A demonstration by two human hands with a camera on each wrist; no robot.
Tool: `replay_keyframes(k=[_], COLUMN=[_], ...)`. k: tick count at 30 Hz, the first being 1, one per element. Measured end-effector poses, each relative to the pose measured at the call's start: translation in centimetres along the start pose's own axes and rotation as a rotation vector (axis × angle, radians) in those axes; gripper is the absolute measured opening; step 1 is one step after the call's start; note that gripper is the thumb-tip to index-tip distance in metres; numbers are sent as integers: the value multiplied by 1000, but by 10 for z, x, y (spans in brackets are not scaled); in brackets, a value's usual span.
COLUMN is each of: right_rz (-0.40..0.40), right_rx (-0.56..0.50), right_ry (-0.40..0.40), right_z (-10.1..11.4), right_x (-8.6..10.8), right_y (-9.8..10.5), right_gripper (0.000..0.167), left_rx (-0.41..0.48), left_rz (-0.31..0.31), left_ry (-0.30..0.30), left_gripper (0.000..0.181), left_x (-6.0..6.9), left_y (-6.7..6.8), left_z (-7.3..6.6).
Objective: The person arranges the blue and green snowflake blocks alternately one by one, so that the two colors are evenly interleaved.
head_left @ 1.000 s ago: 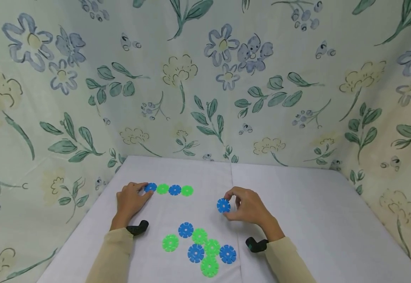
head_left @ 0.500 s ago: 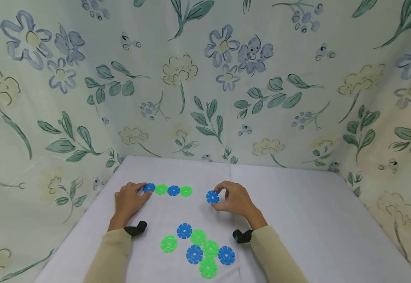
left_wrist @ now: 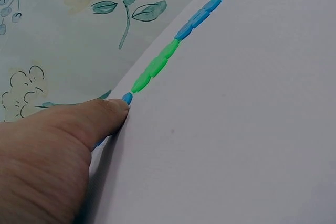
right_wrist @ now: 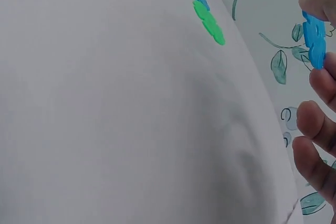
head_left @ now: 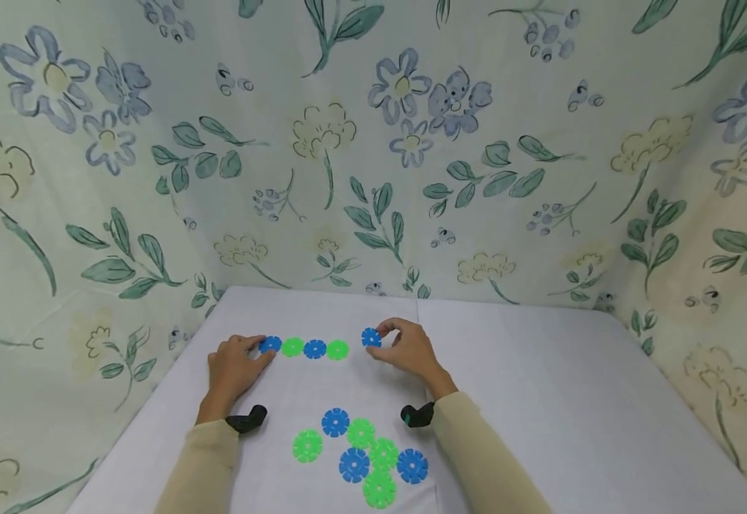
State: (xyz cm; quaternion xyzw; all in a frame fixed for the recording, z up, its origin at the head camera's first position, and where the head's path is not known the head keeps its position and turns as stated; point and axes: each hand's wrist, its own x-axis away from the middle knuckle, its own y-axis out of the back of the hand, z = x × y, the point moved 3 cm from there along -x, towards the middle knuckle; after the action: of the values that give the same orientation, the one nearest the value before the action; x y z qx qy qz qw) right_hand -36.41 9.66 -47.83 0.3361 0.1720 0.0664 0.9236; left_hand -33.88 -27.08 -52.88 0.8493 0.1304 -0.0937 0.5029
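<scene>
A row of flat notched plastic discs, blue and green by turns, lies across the far left of the table. My left hand grips the blue notched disc at the row's left end between thumb and finger. To its right follow a green disc, a blue disc and another green disc. Just past that right end, my right hand pinches a separate blue notched disc by its edge. In the right wrist view it is above the table, apart from the row.
Nearer the front of the white-covered table lies a loose group of notched discs, among them a blue one and a green one; some touch or overlap. A flowered cloth hangs behind and at both sides.
My right hand has carried its blue notched disc left and farther back, close to the row's right end. The left hand keeps its hold on the end disc.
</scene>
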Motion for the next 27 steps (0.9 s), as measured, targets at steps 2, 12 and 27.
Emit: replay_keyframes(k=[2,12,27], right_rz=[8,-6,56], right_rx=[-20,12,94], right_ry=[-30,-83,-168], right_z=[-2,-5,-9], right_x=[-1,-8,-11], right_y=[-7,-24,-35], right_gripper=[39,38,38], left_rx=[-2,3,1], left_rz=[-2,1,-9], left_ry=[0,2,-1], left_gripper=[52,53,52], left_x=[1,1,-1], left_y=[1,1,0], left_z=[0,0,0])
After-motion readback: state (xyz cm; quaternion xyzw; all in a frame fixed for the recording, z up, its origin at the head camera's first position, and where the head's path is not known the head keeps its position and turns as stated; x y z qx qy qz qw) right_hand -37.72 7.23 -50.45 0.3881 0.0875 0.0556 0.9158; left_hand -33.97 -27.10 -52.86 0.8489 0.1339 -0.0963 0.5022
